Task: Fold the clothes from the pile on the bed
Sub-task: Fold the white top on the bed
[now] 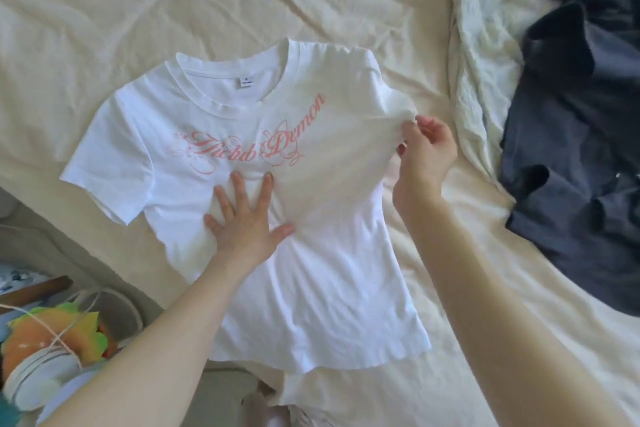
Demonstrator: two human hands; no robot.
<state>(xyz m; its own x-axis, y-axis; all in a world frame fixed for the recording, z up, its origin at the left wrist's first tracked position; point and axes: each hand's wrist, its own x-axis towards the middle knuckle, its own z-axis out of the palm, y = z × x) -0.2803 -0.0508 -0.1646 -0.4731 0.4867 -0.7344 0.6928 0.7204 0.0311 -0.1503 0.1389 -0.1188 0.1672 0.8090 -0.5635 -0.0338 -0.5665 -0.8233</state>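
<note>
Head view: left hand (244, 215) presses flat, fingers spread, on the thin white cotton T-shirt (322, 270); right hand (424, 152) pinches its folded-over right side above the creased cream sheet (104, 10).

Chest print: pink ornate script across the front of the white short-sleeved cotton T-shirt (242, 156), flourishes around it; the last word reads "Demon".
First word: hard to make out in the curls, something like "Hotub" or "Thetub"; I cannot tell which.
Print's lie: the end of "Demon" bends upward along a fold in the cloth.
Neck tag: small white label (245, 81) inside the collar, carrying a single dark character and a line of tiny print, too small to read.
</note>
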